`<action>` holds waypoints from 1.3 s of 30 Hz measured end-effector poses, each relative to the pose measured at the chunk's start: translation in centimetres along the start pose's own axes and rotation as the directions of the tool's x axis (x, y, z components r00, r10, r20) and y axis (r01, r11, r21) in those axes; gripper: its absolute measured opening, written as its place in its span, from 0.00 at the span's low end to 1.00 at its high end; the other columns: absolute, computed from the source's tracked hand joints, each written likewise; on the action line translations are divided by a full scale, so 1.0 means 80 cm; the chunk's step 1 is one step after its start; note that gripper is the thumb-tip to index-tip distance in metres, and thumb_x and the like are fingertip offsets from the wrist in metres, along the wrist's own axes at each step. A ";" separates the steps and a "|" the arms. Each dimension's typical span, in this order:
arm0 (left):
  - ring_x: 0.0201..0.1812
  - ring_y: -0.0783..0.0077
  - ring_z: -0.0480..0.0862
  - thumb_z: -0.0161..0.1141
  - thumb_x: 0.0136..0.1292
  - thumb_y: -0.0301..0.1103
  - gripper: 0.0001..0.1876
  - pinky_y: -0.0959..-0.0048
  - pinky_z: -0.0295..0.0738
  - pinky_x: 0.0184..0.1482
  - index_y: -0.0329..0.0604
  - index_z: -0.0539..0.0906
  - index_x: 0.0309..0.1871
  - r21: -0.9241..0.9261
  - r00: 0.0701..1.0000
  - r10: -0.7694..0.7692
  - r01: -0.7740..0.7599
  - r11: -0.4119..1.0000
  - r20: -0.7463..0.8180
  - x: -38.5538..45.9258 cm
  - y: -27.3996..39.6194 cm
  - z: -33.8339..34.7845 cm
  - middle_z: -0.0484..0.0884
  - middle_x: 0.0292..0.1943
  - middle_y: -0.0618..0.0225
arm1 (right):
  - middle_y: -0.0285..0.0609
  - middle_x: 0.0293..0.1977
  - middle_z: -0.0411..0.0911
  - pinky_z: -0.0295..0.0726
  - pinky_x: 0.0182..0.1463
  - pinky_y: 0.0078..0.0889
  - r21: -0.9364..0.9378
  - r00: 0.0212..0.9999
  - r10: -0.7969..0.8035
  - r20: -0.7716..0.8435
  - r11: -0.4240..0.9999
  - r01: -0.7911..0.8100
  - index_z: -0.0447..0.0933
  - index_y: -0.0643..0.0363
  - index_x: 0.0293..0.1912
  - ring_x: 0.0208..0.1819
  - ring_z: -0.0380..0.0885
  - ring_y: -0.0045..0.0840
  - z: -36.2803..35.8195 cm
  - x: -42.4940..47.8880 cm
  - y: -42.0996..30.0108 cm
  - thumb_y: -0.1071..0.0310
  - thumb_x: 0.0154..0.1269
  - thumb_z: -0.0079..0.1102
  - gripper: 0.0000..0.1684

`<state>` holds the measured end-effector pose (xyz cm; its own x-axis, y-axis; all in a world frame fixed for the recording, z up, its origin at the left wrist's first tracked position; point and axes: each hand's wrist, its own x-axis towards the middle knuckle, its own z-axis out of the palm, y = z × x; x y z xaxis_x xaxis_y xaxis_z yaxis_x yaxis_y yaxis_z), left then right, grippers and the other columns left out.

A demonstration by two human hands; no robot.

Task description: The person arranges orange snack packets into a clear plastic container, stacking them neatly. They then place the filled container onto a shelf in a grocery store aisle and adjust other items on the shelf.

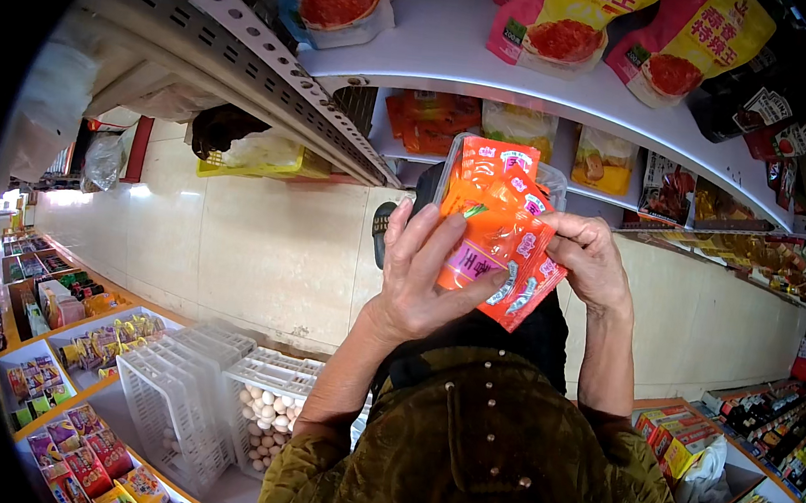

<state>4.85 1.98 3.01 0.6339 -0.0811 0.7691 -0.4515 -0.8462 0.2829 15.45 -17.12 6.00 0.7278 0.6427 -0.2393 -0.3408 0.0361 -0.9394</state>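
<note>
Several orange and red foil seasoning packets (477,240) lie fanned over one another in front of me. Under and behind them shows a clear plastic container (558,186), with more packets inside. My left hand (419,275) rests over the packets' left side, fingers spread, the thumb on the front one. With thumb and forefinger, my right hand (588,258) pinches the upper right edge of the red packets. The palm side of the right hand is hidden. More orange packets (430,119) lie on the lower shelf just beyond the container.
Above the container runs the curved white shelf edge (535,93), bearing stand-up sauce pouches (569,42). A perforated metal upright (269,49) stands to the left. Behind me, at the frame's bottom, are white plastic crates (178,397), eggs (270,420) and snack bins. A yellow basket (265,169) sits beyond the upright.
</note>
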 end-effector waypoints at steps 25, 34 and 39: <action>0.34 0.79 0.83 0.59 0.62 0.23 0.13 0.78 0.79 0.39 0.32 0.77 0.50 -0.618 0.437 -0.542 0.759 -0.205 0.717 0.018 -0.026 -0.004 0.84 0.36 0.67 | 0.36 0.35 0.80 0.74 0.35 0.14 -0.241 0.982 -0.097 0.160 0.961 0.134 0.70 0.64 0.53 0.34 0.73 0.09 0.022 0.021 -0.034 0.81 0.59 0.58 0.21; 0.42 0.78 0.81 0.61 0.62 0.27 0.16 0.77 0.76 0.47 0.33 0.77 0.52 -0.739 0.484 -0.734 0.673 -0.035 0.476 0.041 -0.028 0.020 0.82 0.44 0.63 | 0.38 0.45 0.78 0.74 0.51 0.21 -0.055 0.974 -0.210 -0.082 0.977 0.206 0.70 0.66 0.55 0.44 0.76 0.15 0.033 0.033 -0.016 0.71 0.64 0.59 0.21; 0.51 0.74 0.78 0.53 0.68 0.34 0.17 0.76 0.72 0.53 0.34 0.76 0.56 -0.700 0.570 -0.762 0.678 0.225 0.307 0.017 -0.060 0.011 0.79 0.51 0.61 | 0.48 0.40 0.79 0.77 0.47 0.29 -0.538 0.974 -0.077 0.212 0.823 0.182 0.69 0.69 0.54 0.42 0.79 0.27 -0.002 0.037 -0.017 0.73 0.63 0.57 0.21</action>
<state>8.44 5.49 2.21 0.8985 0.4364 0.0471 -0.1113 0.1227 0.9862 18.17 -15.37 6.55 0.6092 0.7855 -0.1087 0.1726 -0.2651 -0.9486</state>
